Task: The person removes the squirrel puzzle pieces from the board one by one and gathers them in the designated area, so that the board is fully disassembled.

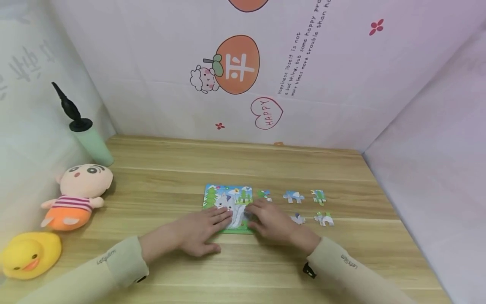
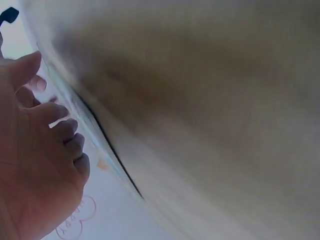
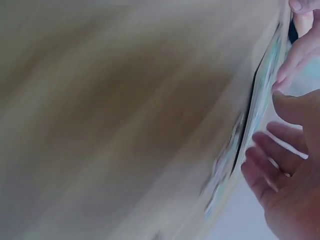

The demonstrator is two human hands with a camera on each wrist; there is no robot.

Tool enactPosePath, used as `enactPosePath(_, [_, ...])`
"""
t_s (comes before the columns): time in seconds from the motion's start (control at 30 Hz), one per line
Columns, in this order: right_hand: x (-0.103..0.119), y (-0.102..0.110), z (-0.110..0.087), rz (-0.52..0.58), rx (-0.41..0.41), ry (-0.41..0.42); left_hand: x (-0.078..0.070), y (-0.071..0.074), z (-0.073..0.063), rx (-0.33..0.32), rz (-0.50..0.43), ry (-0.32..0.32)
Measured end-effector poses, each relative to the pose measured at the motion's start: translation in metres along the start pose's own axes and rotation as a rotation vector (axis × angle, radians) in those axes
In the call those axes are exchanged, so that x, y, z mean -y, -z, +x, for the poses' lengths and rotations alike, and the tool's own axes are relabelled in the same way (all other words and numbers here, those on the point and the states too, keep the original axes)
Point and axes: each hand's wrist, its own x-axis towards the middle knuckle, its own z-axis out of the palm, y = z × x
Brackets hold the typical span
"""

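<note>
A square jigsaw puzzle with a grey squirrel-like animal, trees and blue sky lies on the wooden table. My left hand rests on its lower left part, fingers straight and thumb spread away. At the puzzle's right edge is my right hand, its fingers loosely bent over the board. In the right wrist view, the thumb stands apart from the other fingers, with no piece showing between them. Loose jigsaw pieces lie right of the board: a green one, a blue one and a grey one beside the right hand.
Farther right lie a tree piece and a grey-white piece. Along the left side are a yellow toy duck, a plush doll and a pale green hand pump. Printed cloth walls enclose the table's back and sides.
</note>
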Motion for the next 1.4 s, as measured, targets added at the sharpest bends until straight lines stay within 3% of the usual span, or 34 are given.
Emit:
enactPosePath(0.27, [0.009, -0.013, 0.002, -0.042, 0.013, -0.047, -0.005, -0.009, -0.002, 0.027, -0.056, 0.037])
enactPosePath(0.77, [0.008, -0.006, 0.007, 0.099, 0.013, -0.163, -0.004, -0.005, 0.004, 0.079, -0.048, 0.044])
enactPosePath(0.93, [0.009, -0.002, 0.009, 0.197, -0.012, -0.194, -0.003, -0.004, 0.005, 0.078, -0.046, 0.032])
enactPosePath(1.03, [0.011, 0.0, 0.01, 0.272, -0.03, -0.182, -0.002, -0.004, 0.003, 0.08, -0.05, 0.038])
enactPosePath(1.23, [0.014, 0.0, 0.011, 0.358, -0.056, -0.077, -0.001, -0.006, -0.006, 0.07, -0.071, 0.069])
enactPosePath(1.4, [0.002, 0.011, -0.007, 0.438, -0.028, -0.13, -0.003, -0.006, -0.006, 0.054, -0.069, 0.039])
